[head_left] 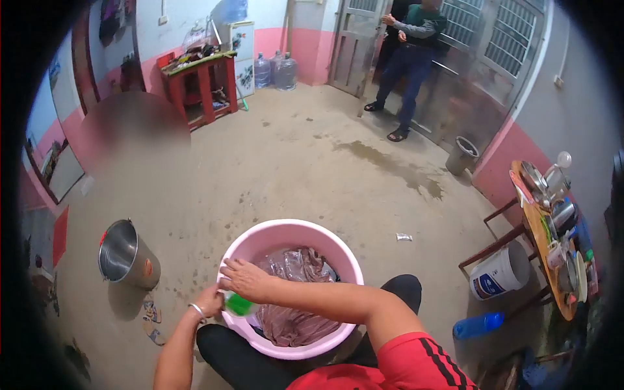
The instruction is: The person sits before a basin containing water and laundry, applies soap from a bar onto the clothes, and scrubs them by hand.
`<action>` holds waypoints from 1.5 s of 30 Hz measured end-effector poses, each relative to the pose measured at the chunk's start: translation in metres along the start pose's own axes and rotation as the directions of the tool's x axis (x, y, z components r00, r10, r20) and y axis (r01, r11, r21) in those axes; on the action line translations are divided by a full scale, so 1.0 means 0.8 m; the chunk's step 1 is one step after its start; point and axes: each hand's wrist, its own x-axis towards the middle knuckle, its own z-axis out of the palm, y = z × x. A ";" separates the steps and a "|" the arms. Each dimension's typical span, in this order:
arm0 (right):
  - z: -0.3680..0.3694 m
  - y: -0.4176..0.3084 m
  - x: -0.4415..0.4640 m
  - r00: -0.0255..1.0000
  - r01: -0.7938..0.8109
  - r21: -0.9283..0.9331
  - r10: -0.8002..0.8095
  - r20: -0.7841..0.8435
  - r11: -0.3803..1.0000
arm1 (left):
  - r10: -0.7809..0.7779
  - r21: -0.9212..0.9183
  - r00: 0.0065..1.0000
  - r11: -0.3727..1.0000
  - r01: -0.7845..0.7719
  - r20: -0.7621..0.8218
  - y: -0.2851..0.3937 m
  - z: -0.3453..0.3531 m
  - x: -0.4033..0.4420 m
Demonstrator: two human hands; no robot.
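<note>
pale floor [312, 175] carries 1 pink basin [286, 234], with brown cloth [292, 328] lying inside it. at the basin's left rim, the left grip [208, 303] and the right grip [246, 279] are close together, beside 1 green object [238, 305]; i cannot tell whether either one grasps it. 1 metal bucket [140, 265] stands to the left.

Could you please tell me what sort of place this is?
Probably a room in a home: kitchenware crowds a wooden table, large water bottles stand by the wall, and a pink basin holds cloth.
</note>
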 end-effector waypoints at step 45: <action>-0.053 0.070 -0.208 0.593 -0.799 0.488 0.593 0.546 0.350 | -0.006 -0.552 0.978 0.825 0.122 0.208 0.090 0.194 0.060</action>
